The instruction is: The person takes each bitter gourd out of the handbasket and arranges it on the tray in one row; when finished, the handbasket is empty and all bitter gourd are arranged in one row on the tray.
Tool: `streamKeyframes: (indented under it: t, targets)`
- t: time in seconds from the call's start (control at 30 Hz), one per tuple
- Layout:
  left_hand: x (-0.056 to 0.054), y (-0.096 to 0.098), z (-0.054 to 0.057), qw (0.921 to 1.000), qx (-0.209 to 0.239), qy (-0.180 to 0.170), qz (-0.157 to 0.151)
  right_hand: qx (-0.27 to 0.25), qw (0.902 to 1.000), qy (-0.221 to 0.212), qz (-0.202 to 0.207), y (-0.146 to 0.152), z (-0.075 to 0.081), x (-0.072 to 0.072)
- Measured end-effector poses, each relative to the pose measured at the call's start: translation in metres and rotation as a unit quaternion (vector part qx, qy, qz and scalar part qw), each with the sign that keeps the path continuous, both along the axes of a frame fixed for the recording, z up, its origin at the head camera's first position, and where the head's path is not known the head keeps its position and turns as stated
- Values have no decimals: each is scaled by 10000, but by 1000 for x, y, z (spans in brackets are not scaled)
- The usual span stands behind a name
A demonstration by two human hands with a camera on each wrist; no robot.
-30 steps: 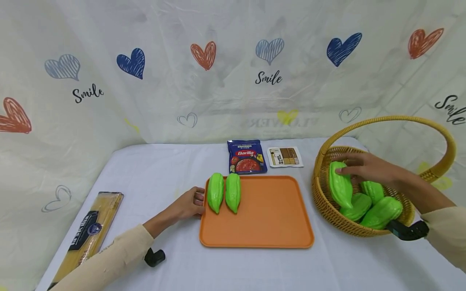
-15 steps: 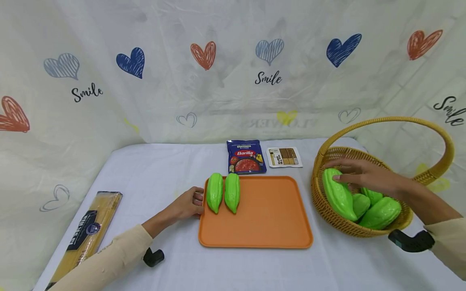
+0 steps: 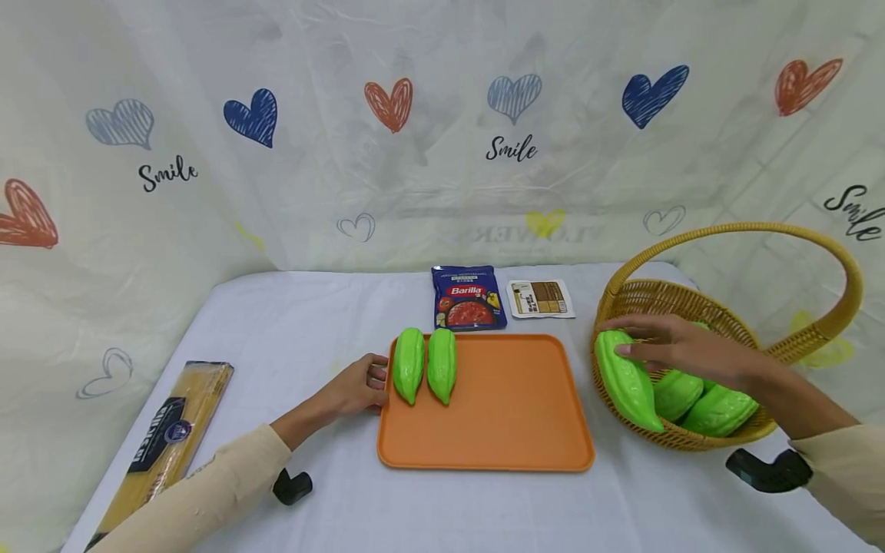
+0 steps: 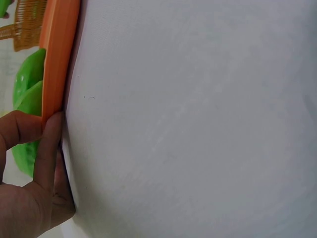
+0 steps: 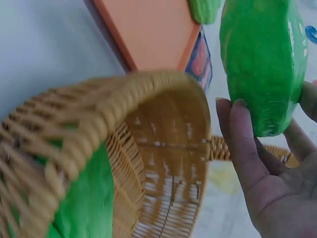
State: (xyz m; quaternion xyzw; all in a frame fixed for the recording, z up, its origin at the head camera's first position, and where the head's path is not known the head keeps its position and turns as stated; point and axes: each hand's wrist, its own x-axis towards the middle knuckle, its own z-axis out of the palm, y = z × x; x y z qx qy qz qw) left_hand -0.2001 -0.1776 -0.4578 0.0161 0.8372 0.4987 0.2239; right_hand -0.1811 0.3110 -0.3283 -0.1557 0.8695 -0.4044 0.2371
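Note:
My right hand (image 3: 681,349) grips a glossy green ridged gourd (image 3: 628,382) by its upper end, over the left rim of the wicker basket (image 3: 816,334). In the right wrist view the held gourd (image 5: 262,64) shows up close, clear of the basket, between thumb and fingers. Other green gourds (image 3: 719,412) lie inside the basket. At the left edge of the orange tray (image 3: 512,415), my left hand (image 3: 359,386) pinches the rim; the left wrist view shows its fingers (image 4: 49,148) at the tray wall. Two green gourds (image 3: 408,367) rest side by side at the tray's back left.
Behind the tray lie a blue Barilla pouch (image 3: 469,299) and a small white-and-brown packet (image 3: 541,298). A long pack of spaghetti (image 3: 169,438) lies at the left, partly under the left sleeve. The basket's tall handle (image 3: 747,228) arches over its opening.
My right hand has drawn the gourd leftward from among the others to the basket's left rim. The left hand has stayed at the tray edge.

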Motion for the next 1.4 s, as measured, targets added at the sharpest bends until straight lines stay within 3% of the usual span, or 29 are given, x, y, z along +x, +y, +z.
streamKeyframes:
  t: [0.43, 0.8, 1.4]
  targets:
    - [-1, 0, 1, 10000, -10, -62, -20, -405, 9987, 306, -3, -29, -11, 0]
    - [-2, 0, 2, 10000, 7, -88, -33, -747, 9970, -145, -102, -52, -28, -7]
    - [-1, 1, 2, 10000, -28, -82, -10, -1043, 9940, -298, -120, -80, -35, -15]
